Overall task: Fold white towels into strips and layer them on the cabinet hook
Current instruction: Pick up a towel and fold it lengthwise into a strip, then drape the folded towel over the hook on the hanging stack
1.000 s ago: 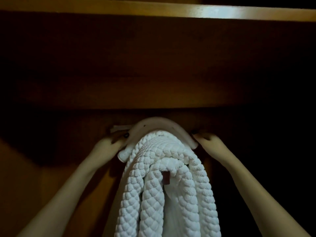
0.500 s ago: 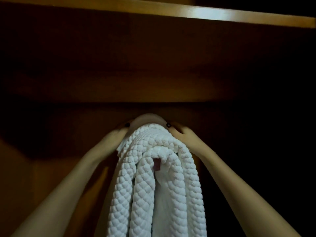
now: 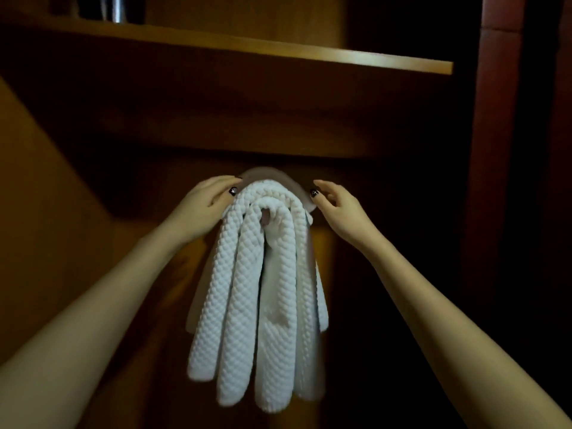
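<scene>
Several white quilted towel strips [image 3: 247,289] hang folded over the cabinet hook, which is hidden under them. A smoother pale towel [image 3: 278,178] arches over them as the outermost layer. A small dark tab [image 3: 265,216] shows in the innermost fold. My left hand [image 3: 204,209] rests against the top left of the bundle with fingers nearly straight and the thumb on the quilted towel. My right hand [image 3: 337,209] is at the top right, its fingers relaxed and the thumb tip at the pale towel's edge.
A wooden shelf [image 3: 340,58] runs across above, with a dark shiny object [image 3: 114,9] on it at the top left. A reddish wooden post [image 3: 495,181] stands at the right. The cabinet's back and side panels are dark.
The view has pulled back, so the towels' hanging ends now show. Both hands have loosened from gripping the outer pale towel's sides and now sit with relaxed fingers beside it.
</scene>
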Tool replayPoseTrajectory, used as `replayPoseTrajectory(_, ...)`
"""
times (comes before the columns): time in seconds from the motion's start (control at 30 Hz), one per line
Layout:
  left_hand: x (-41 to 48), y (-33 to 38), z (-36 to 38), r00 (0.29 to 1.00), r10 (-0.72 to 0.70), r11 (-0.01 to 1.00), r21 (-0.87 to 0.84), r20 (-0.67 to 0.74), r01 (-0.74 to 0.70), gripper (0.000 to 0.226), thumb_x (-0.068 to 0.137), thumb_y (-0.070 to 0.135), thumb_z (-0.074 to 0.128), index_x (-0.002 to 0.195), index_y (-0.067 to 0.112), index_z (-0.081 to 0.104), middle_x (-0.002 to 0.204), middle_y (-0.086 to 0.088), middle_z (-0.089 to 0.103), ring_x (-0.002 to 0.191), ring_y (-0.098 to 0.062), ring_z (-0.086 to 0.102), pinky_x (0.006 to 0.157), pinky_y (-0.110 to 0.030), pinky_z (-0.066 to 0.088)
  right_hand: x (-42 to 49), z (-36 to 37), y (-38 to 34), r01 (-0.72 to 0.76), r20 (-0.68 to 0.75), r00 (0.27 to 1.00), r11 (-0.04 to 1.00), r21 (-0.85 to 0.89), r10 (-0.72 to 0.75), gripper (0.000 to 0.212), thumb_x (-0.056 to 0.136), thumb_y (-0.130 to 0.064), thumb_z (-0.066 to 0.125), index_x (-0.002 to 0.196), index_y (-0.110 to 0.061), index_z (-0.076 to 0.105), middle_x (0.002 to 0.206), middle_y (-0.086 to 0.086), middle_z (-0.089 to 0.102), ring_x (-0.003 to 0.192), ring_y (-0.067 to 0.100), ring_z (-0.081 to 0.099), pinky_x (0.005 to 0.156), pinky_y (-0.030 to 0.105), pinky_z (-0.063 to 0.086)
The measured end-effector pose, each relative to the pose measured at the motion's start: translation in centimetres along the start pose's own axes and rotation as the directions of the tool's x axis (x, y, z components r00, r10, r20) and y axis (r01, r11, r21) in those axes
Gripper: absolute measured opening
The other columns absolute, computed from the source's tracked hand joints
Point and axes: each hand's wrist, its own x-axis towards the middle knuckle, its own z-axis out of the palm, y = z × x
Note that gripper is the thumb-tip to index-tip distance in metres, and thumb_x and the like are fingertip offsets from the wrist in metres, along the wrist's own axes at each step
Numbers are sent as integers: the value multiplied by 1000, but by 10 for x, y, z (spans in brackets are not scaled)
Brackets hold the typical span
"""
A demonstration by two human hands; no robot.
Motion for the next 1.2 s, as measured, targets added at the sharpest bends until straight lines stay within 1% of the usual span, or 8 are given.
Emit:
replayPoseTrajectory(0.13, -81, 29, 2, 1000, 19, 997, 71, -20, -18, 55, 91, 37, 41, 136, 9, 54, 145, -10, 47, 138, -23, 35, 112, -26, 19, -68, 10, -4, 86, -15, 996, 995, 40, -86, 49, 101, -35, 48, 146, -18, 42, 148, 1, 41, 135, 12, 39, 102, 19, 27)
replayPoseTrajectory(0.23, -151, 29, 16, 999, -6, 987, 161, 34, 0, 50, 95, 33, 48, 141, 12, 49, 151, -10, 40, 144, -28, 27, 118, -36, 17, -137, 34, 3, 103, 31, 994, 995, 5, -103, 50, 101, -35, 47, 147, -19, 39, 153, 2, 35, 142, 14, 30, 113, 29, 26)
replayPoseTrajectory(0.37, -253, 18, 45, 986, -99, 973, 221, 136, 67, 49, 98, 25, 53, 146, 20, 42, 155, -4, 34, 146, -24, 22, 117, -41, 18, -230, 73, 22, 25, 178, 984, 1000, -6, -24, 51, 101, -33, 48, 149, -18, 38, 155, 4, 31, 145, 17, 24, 118, 34, 21)
replayPoseTrajectory(0.5, -362, 1, 72, 921, -260, 945, 270, 290, 182, 50, 100, 30, 48, 149, 27, 36, 158, 0, 28, 147, -20, 17, 119, -39, 13, -314, 126, 45, -76, 389, 916, 995, -62, 95, 50, 101, -27, 51, 148, -14, 39, 155, 12, 30, 145, 25, 24, 119, 40, 22)
replayPoseTrajectory(0.73, -545, -37, 115, 700, -515, 857, 301, 495, 418, 51, 102, 37, 43, 151, 31, 30, 160, 4, 20, 148, -16, 10, 119, -41, 11, -474, 225, 83, -137, 744, 608, 960, -245, 277, 56, 102, -33, 45, 153, -19, 26, 159, 14, 18, 148, 31, 13, 119, 45, 18)
replayPoseTrajectory(0.9, -678, -64, 120, 541, -667, 738, 348, 512, 579, 53, 96, 20, 57, 146, 12, 42, 151, -9, 39, 141, -27, 33, 116, -41, 29, -572, 310, 86, -86, 888, 355, 956, -280, 292, 57, 101, -30, 49, 152, -17, 27, 157, 14, 22, 144, 33, 19, 114, 45, 27)
replayPoseTrajectory(1.07, -844, -97, 115, 306, -809, 548, 453, 503, 703, 56, 96, 24, 58, 147, 10, 39, 153, -8, 37, 142, -24, 32, 114, -30, 26, -677, 418, 87, -6, 949, 214, 972, -237, 233, 55, 97, -26, 53, 148, -15, 35, 151, 15, 32, 137, 35, 32, 112, 40, 31)
replayPoseTrajectory(1.2, -970, -125, 134, 144, -871, 404, 516, 470, 756, 59, 98, 30, 54, 149, 11, 34, 156, -10, 31, 144, -26, 25, 116, -33, 23, -775, 508, 102, 58, 972, 125, 977, -205, 196, 52, 98, -27, 51, 147, -15, 37, 151, 13, 35, 137, 32, 33, 110, 38, 31)
